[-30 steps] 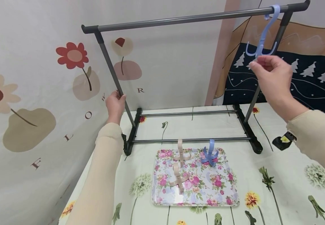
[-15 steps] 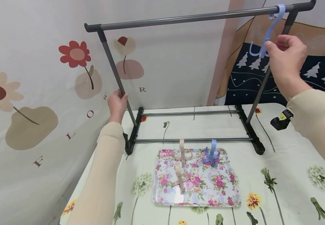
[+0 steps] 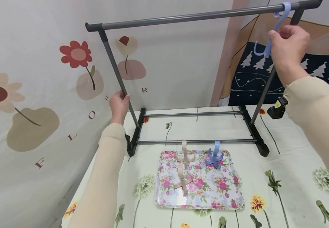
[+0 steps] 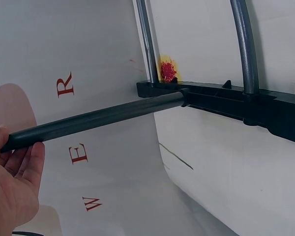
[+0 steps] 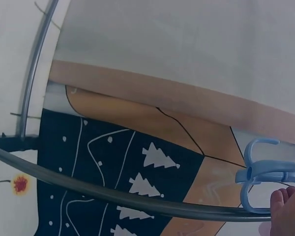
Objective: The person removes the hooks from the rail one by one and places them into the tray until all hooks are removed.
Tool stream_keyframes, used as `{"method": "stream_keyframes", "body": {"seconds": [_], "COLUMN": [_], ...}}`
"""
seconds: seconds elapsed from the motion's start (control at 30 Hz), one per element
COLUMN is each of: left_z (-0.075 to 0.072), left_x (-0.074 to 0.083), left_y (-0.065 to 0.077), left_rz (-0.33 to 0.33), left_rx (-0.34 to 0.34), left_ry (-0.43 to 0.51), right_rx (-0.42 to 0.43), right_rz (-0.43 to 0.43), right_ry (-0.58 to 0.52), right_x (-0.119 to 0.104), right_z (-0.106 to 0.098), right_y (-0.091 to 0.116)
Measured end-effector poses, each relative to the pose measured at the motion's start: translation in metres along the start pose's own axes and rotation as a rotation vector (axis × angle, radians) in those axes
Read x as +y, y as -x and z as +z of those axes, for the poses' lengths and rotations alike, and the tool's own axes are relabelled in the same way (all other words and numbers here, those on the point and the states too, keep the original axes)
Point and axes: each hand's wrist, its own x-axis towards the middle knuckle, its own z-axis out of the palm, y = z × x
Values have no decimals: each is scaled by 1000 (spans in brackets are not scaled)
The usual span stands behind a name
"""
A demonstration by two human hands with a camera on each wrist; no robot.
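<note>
A light blue multi-prong hook (image 3: 268, 47) hangs from the top bar (image 3: 181, 20) of a grey metal rack, close to its right end. My right hand (image 3: 291, 49) pinches the hook's stem between thumb and fingers, below the bar. In the right wrist view, the prongs of that hook (image 5: 273, 169) show beside my fingertips (image 5: 287, 209); most of the hand is out of frame. My left hand (image 3: 119, 106) holds the rack's left post (image 3: 114, 63) partway down. The left wrist view shows the thumb and fingers around the post (image 4: 98, 118).
In front of the rack lies a floral tray (image 3: 210, 202) bearing two beige hooks (image 3: 183, 180) and a darker blue hook (image 3: 214, 156). The rack's black feet (image 3: 254, 134) stand on a flower-print cloth (image 3: 295, 190). A printed curtain (image 3: 176, 69) hangs behind.
My right hand has moved up and right, from below the hanging blue hook to its stem. The left hand keeps its hold on the post. The camera view has shifted slightly.
</note>
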Motion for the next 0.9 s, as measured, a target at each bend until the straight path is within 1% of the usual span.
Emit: {"method": "stream_keyframes", "body": {"seconds": [0.17,0.33,0.57,0.9], "left_z": [0,2,4,9], "left_x": [0,1,2,2], "left_y": [1,2,1,2], "left_rz": [-7,-1,1,-5], "left_rx": [-2,-7,-3,-9], "left_ry": [-3,-7,1,1], "right_rx": [20,25,46,80], "right_rz": [29,74,68,67], "right_ry": [25,-1,-16,-18], "right_x": [-2,2,5,-2], "right_z": [4,4,5,6], "right_y": [-4,-10,-17,-19]}}
